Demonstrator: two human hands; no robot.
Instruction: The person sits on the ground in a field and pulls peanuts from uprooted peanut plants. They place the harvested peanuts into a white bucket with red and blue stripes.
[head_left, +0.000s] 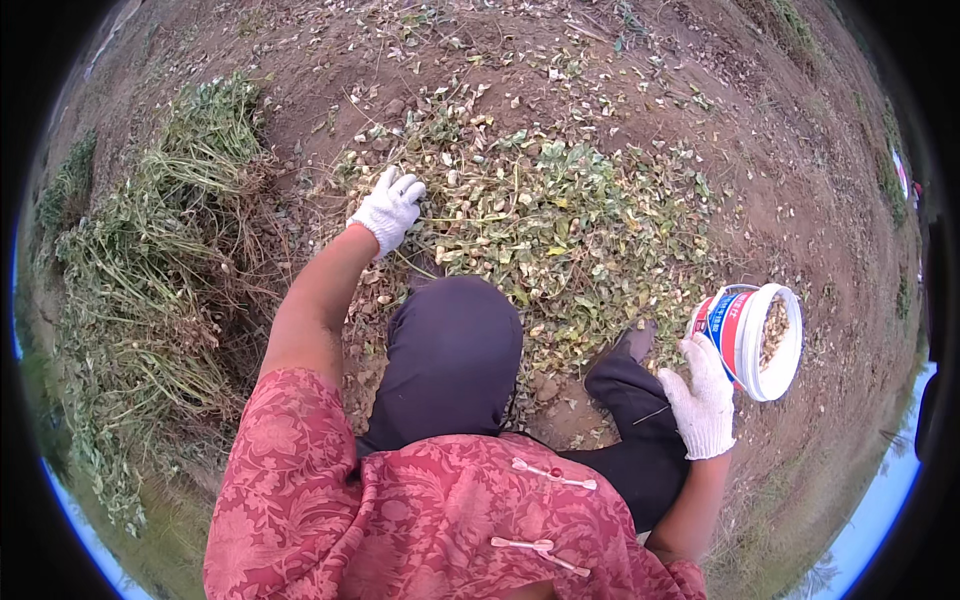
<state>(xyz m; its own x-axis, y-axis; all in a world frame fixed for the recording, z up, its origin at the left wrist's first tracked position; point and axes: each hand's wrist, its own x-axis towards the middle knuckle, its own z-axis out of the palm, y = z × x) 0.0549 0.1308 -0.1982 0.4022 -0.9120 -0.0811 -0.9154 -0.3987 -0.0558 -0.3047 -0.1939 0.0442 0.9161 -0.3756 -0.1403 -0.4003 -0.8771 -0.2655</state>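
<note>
My left hand (388, 211), in a white knit glove, reaches down at the left edge of a heap of leaf litter (555, 217) with peanut pods mixed in. Its fingers curl toward the litter, and whether they pinch anything is hidden. Over by my bent right leg (645, 427) is my right hand (701, 401), also gloved, its thumb spread and nothing visible in it. Its fingertips overlap the side of a white plastic bucket (750, 341) with a red and blue label and a wire handle; contact is unclear. Peanut pods (775, 330) lie inside the bucket.
A long pile of pulled peanut plants (187, 262), roots and stems tangled, runs along my left. My raised left knee (457, 345) stands between me and the litter. Brown soil (787, 187) with scattered dry leaves stretches around.
</note>
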